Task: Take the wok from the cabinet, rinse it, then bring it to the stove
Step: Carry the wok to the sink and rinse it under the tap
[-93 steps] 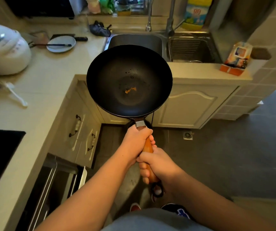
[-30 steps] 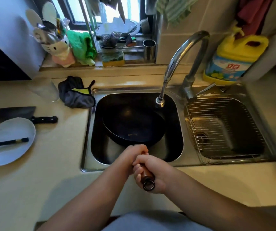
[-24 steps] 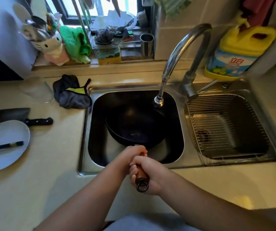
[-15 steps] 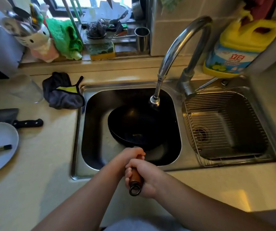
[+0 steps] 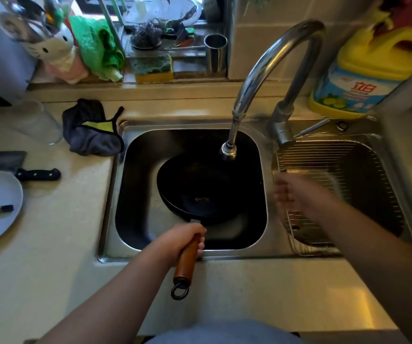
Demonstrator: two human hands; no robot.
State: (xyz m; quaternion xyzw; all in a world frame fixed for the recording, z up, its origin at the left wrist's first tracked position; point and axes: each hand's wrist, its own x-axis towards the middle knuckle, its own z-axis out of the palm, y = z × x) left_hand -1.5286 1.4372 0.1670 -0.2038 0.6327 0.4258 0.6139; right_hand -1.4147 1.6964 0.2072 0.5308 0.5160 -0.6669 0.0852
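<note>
Wok [image 5: 200,192] sits in the sink [image 5: 135,184] beyond your left hand [image 5: 182,240], clamped on its handle [image 5: 187,261]; your right hand [image 5: 299,194] is blurred, fingers unreadable, so one-handed support risks tipping.

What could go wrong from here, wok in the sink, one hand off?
1. Only the left hand holds the wok by its handle; it may tip or slide in the basin.
2. The right hand, blurred in motion, is near the faucet; a strong stream could splash off the curved wok onto the counter.
</note>
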